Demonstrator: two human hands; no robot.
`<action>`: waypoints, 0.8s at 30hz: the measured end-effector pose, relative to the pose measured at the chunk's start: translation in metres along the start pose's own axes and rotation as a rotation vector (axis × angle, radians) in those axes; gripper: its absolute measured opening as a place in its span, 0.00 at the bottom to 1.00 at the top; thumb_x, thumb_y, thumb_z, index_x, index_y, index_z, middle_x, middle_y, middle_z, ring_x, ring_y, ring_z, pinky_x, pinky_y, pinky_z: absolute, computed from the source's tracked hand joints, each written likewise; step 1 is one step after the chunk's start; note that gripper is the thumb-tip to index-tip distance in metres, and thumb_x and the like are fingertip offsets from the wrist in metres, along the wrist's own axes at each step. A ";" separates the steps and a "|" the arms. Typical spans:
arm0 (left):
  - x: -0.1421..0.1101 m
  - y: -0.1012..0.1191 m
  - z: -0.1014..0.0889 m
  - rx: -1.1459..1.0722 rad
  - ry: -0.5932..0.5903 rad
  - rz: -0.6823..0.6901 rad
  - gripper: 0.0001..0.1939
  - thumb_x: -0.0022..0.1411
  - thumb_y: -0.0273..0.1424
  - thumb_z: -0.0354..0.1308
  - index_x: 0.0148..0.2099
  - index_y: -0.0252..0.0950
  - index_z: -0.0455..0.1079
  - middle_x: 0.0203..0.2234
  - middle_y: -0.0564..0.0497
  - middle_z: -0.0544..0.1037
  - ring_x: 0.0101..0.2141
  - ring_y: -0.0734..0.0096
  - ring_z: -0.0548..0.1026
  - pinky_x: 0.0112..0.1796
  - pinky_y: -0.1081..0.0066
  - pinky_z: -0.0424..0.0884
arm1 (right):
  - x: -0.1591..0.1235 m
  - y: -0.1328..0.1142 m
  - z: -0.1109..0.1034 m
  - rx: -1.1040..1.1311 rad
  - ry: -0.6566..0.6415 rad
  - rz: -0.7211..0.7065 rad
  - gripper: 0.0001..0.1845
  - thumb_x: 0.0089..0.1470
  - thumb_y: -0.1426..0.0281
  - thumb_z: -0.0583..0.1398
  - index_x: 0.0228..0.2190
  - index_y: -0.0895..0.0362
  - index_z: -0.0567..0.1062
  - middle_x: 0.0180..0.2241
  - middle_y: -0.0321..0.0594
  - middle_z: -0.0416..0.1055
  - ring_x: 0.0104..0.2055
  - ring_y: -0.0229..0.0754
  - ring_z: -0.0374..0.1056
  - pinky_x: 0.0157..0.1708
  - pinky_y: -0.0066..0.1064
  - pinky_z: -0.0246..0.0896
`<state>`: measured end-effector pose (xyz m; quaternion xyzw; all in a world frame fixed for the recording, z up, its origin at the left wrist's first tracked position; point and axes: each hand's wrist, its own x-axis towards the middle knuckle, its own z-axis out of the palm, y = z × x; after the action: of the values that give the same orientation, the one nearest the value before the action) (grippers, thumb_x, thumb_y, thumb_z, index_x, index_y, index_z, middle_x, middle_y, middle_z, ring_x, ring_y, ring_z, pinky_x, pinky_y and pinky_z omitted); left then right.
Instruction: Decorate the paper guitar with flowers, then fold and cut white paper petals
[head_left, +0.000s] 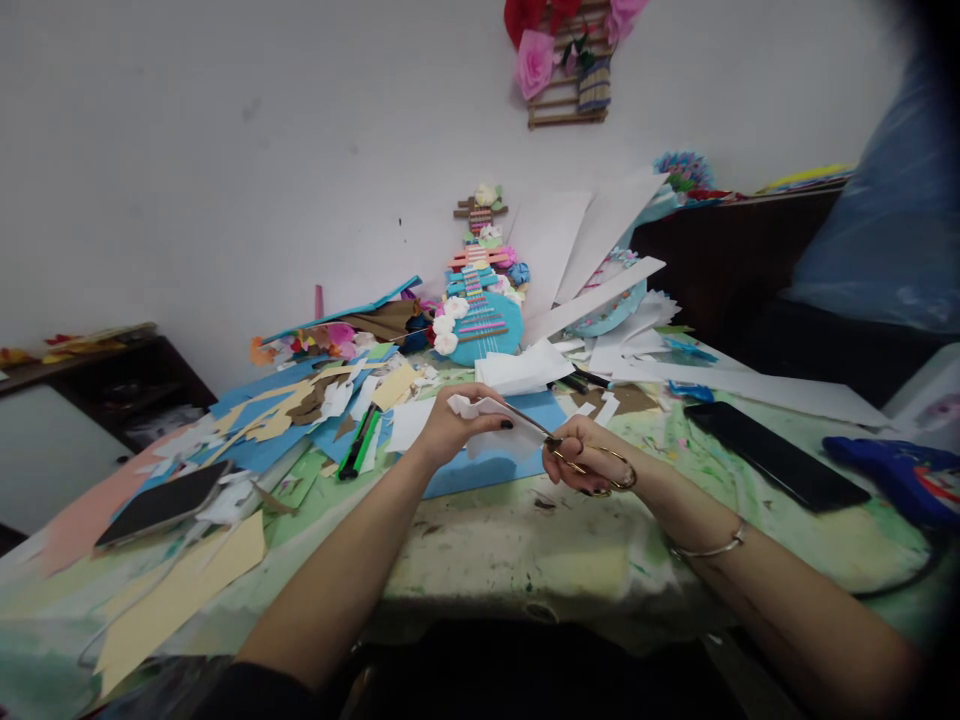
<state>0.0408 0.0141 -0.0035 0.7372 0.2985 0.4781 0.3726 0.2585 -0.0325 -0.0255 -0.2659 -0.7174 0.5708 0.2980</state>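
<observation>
My left hand [448,425] is closed on a small curled piece of white paper [480,407], thumb on the near side and fingers behind it. In my right hand [589,455] is a pair of scissors [619,472] with gold-coloured handles, my fingers in the loops. The blades point left and reach the paper's edge; whether they are parted I cannot tell. Both hands are above a sheet of blue paper [487,480] on the table. Just behind them lies a folded white paper [525,368].
A green box cutter [360,442], paper scraps and a dark phone-like slab [169,503] lie on the left. On the right are a black phone [772,455], a long white strip [757,388] and a blue glue gun [896,475]. A turquoise paper craft [487,325] leans at the wall.
</observation>
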 end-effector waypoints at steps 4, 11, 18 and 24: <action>0.000 0.000 0.000 -0.133 0.016 -0.036 0.14 0.40 0.34 0.70 0.30 0.31 0.75 0.22 0.51 0.76 0.23 0.75 0.70 0.24 0.77 0.63 | 0.000 -0.003 0.001 -0.007 0.035 0.009 0.27 0.48 0.49 0.55 0.20 0.63 0.70 0.08 0.30 0.57 0.07 0.27 0.44 0.07 0.21 0.41; 0.000 0.000 -0.003 -0.305 0.080 -0.098 0.13 0.42 0.34 0.69 0.27 0.29 0.76 0.19 0.50 0.75 0.21 0.76 0.69 0.23 0.77 0.62 | -0.001 0.000 -0.002 0.035 -0.013 -0.021 0.35 0.44 0.43 0.56 0.25 0.66 0.73 0.10 0.33 0.59 0.09 0.28 0.47 0.07 0.22 0.43; -0.001 -0.006 -0.002 -0.261 -0.006 -0.083 0.11 0.44 0.34 0.68 0.28 0.30 0.77 0.20 0.50 0.76 0.21 0.77 0.68 0.23 0.77 0.61 | -0.001 0.001 -0.002 0.053 -0.043 -0.034 0.32 0.47 0.47 0.55 0.26 0.67 0.74 0.11 0.33 0.61 0.10 0.28 0.48 0.09 0.22 0.46; -0.001 -0.006 -0.001 -0.179 -0.076 -0.089 0.13 0.44 0.36 0.68 0.29 0.30 0.77 0.20 0.49 0.76 0.21 0.77 0.67 0.22 0.77 0.60 | -0.001 0.001 -0.002 0.043 -0.066 0.000 0.31 0.48 0.49 0.55 0.28 0.68 0.74 0.12 0.35 0.63 0.10 0.29 0.50 0.09 0.23 0.47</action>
<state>0.0389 0.0167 -0.0091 0.7046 0.2728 0.4575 0.4689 0.2608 -0.0318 -0.0264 -0.2405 -0.7143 0.5946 0.2800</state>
